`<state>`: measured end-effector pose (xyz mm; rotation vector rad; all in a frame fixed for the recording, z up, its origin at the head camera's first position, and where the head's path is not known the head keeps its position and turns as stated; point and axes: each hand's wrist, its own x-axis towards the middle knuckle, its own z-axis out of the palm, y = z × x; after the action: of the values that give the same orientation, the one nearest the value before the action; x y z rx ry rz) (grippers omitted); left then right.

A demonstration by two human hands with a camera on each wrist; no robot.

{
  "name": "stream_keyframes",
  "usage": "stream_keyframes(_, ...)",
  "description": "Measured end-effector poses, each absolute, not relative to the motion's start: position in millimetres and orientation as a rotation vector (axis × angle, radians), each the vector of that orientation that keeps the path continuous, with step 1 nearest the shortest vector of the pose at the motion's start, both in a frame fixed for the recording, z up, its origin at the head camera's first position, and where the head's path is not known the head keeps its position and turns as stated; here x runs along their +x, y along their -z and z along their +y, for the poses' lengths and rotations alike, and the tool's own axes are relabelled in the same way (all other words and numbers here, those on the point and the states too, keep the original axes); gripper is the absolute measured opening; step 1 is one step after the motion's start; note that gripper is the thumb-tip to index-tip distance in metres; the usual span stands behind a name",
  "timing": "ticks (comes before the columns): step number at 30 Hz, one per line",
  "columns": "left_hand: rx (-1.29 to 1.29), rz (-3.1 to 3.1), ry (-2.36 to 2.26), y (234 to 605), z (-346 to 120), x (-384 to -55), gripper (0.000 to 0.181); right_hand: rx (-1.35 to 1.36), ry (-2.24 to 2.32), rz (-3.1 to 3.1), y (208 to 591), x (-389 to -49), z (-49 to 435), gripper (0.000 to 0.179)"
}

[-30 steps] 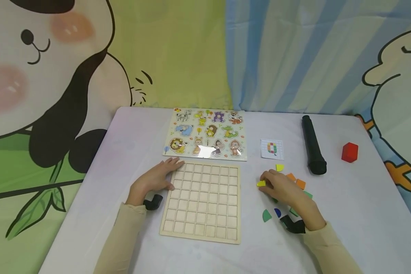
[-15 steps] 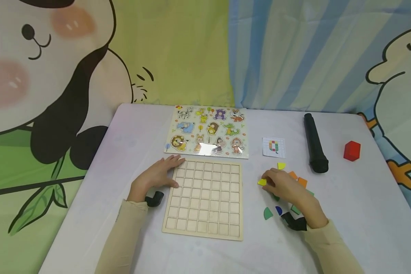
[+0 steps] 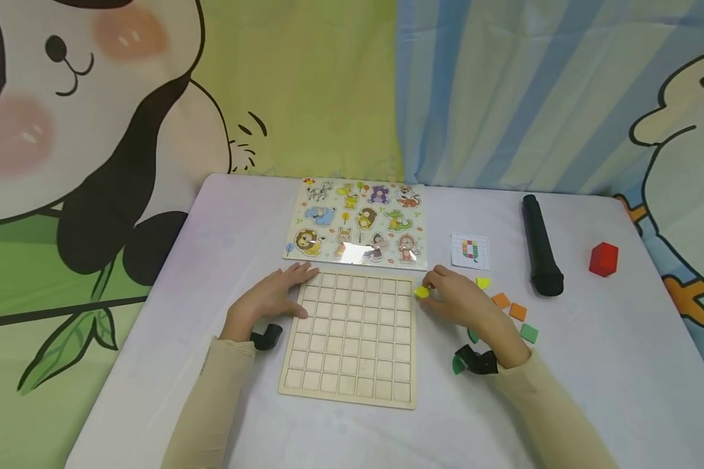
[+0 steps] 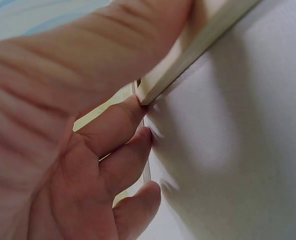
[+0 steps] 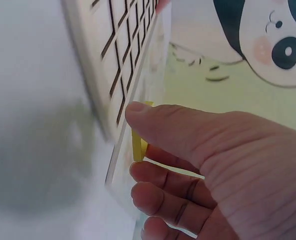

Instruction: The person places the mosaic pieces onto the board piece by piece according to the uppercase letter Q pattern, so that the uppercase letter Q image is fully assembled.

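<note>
My right hand (image 3: 460, 299) pinches a small yellow tile (image 3: 422, 292) between thumb and fingers, just right of the wooden grid board (image 3: 352, 342) near its upper right corner. In the right wrist view the yellow tile (image 5: 137, 145) appears edge-on under the thumb, apart from the board. My left hand (image 3: 270, 298) rests at the upper left corner of the board, its thumb over the left edge. The left wrist view has the thumb and straight fingers (image 4: 125, 162) against the board's side (image 4: 187, 57).
Behind the board lies an animal puzzle (image 3: 354, 225). To the right are a pattern card (image 3: 470, 251), a black microphone (image 3: 542, 247) and a red block (image 3: 603, 259). Loose tiles lie near my right forearm: yellow (image 3: 483, 283), orange (image 3: 517, 312), and green (image 3: 529, 333).
My right hand has moved left and away from me with the yellow tile, from the loose tiles to the board's right edge. The left hand stays at the board's corner.
</note>
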<state>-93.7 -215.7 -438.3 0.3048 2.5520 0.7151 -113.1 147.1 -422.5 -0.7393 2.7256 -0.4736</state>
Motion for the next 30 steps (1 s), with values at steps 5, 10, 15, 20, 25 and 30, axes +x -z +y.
stream_keyframes(5,0.319,2.547,-0.709,440.4,-214.2,-96.0,0.096,-0.849,0.512,2.680,426.4,-119.0,117.8,0.024)
stream_keyframes(10,0.296,2.541,-0.700,442.1,-214.5,-96.2,0.096,-0.961,0.506,2.664,426.8,-121.3,88.2,0.024)
stream_keyframes(15,0.282,2.539,-0.693,440.4,-214.8,-94.9,0.095,-1.101,0.482,2.633,430.5,-123.4,60.6,0.024)
stream_keyframes(20,0.304,2.539,-0.699,441.1,-215.2,-95.5,0.094,-1.147,0.482,2.598,437.2,-123.9,39.7,0.024)
stream_keyframes(25,0.306,2.539,-0.696,441.0,-216.0,-96.2,0.094,-1.176,0.499,2.563,439.3,-123.9,27.6,0.023)
stream_keyframes(30,0.330,2.541,-0.712,440.6,-216.5,-95.5,0.094,-1.172,0.483,2.549,443.0,-125.2,23.7,0.025)
